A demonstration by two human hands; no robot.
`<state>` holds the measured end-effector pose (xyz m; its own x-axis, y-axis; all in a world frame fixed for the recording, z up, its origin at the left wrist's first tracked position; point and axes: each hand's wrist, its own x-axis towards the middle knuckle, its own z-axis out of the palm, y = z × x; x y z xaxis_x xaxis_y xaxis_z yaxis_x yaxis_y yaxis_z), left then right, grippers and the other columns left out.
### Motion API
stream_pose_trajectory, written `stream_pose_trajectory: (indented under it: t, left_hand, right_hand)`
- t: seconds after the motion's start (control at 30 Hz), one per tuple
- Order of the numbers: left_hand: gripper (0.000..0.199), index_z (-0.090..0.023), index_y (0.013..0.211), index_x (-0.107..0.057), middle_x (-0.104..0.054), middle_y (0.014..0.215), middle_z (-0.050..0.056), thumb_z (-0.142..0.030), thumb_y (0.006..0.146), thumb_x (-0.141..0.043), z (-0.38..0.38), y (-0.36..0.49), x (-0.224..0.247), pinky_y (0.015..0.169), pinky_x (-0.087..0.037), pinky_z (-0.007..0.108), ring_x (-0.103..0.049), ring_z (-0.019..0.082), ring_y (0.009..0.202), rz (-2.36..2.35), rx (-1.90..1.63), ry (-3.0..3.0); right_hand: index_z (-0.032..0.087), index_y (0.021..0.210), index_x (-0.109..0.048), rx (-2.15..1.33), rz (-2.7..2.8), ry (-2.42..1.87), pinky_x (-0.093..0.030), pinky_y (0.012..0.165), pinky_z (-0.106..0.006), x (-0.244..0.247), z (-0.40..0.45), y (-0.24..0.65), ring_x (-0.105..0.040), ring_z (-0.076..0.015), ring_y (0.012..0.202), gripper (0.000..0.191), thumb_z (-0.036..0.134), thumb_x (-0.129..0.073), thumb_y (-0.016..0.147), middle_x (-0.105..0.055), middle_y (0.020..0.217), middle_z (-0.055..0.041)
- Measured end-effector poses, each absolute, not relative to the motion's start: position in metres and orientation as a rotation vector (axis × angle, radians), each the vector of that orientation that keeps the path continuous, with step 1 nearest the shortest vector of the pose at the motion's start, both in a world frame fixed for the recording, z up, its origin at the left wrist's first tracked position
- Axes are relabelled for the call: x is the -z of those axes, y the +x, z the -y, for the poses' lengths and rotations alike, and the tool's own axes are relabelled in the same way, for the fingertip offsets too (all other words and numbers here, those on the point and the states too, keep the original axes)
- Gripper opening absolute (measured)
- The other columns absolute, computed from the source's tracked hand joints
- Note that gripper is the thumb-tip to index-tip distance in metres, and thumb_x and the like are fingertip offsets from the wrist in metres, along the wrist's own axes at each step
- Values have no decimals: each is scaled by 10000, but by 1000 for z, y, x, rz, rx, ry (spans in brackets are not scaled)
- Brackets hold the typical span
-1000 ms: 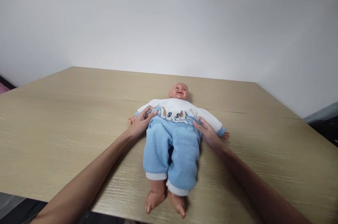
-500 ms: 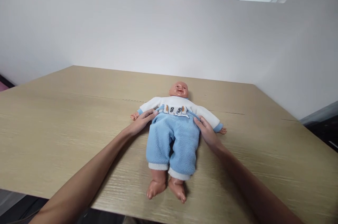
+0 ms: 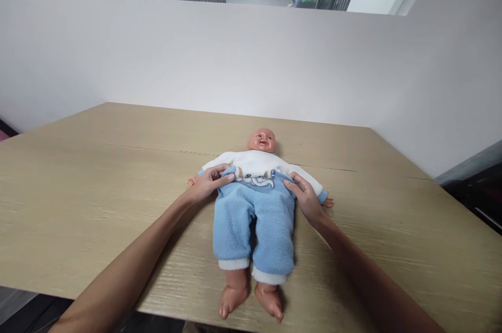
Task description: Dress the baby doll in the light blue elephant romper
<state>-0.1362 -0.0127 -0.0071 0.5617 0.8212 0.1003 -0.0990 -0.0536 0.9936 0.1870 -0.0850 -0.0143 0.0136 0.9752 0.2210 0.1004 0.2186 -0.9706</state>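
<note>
Tan wood-grain tabletop [image 3: 86,197] spreads out on your left, and a dark floor shows beyond its near edge at the lower left. Your left forearm reaches in across it, and your left hand [image 3: 207,182] is narrowed to a pinch, its thumb lying over the top edge of the blue trousers [image 3: 235,220] at that side of the waist. Just beside your knuckles, one small doll hand [image 3: 193,181] pokes out of its blue cuff.

Between your hands lies the doll [image 3: 261,140], on its back on the tabletop, head away from you and bare feet [image 3: 234,299] towards you, near the front edge. Its white top [image 3: 257,163] shows above the trousers. At the waist, the fleecy fabric is folded, so the animal picture [image 3: 259,181] on the front is only partly visible. White bands end both trouser legs.

To the right, your right hand [image 3: 308,197] is narrowed too, thumb and fingers closed on the opposite side of the waist. The doll's other hand [image 3: 329,202] rests beyond your wrist. A dark object [image 3: 470,189] stands past the table's right edge; you cannot tell what it is.
</note>
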Motion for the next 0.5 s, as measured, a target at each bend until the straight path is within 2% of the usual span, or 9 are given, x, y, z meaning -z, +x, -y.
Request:
stream_pose_trajectory:
  t: [0.1,0.23,0.33,0.43,0.5]
  left_hand:
    - [316,-174,925,-665,-569,858,-2,-459,919,-803,12,-132,-3,683,-361,244,-506,135,774,-687,-908,1616]
    - [375,-190,1034,-665,-619,938,10,-558,972,-702,6,-116,4,738,-415,256,-546,157,830,-817,-1082,1524]
    - [448,-186,1054,-680,-633,955,23,-626,985,-637,3,-114,15,750,-434,279,-552,184,854,-907,-1034,1559]
    - [443,-193,983,-689,-632,927,24,-631,985,-624,4,-126,19,777,-451,311,-545,204,856,-913,-926,1677]
    - [428,-198,934,-683,-626,895,23,-624,961,-659,7,-135,18,786,-462,328,-545,213,847,-898,-879,1689]
  right_hand:
    - [254,854,-583,-917,1381,-1114,-396,742,-281,9,79,181,-471,-179,790,256,465,-676,967,-507,816,37]
    - [266,908,-616,-937,1298,-1193,-445,831,-291,21,63,178,-540,-203,861,312,572,-649,958,-605,878,26]
    - [258,864,-640,-928,1316,-1246,-462,861,-318,32,61,185,-547,-215,845,386,638,-688,913,-620,846,25]
    - [262,802,-654,-845,1367,-1297,-461,959,-365,38,71,192,-550,-239,872,392,636,-716,898,-641,835,8]
    - [270,824,-687,-837,1346,-1303,-438,1072,-414,40,78,191,-589,-272,971,368,628,-706,908,-700,913,-20]
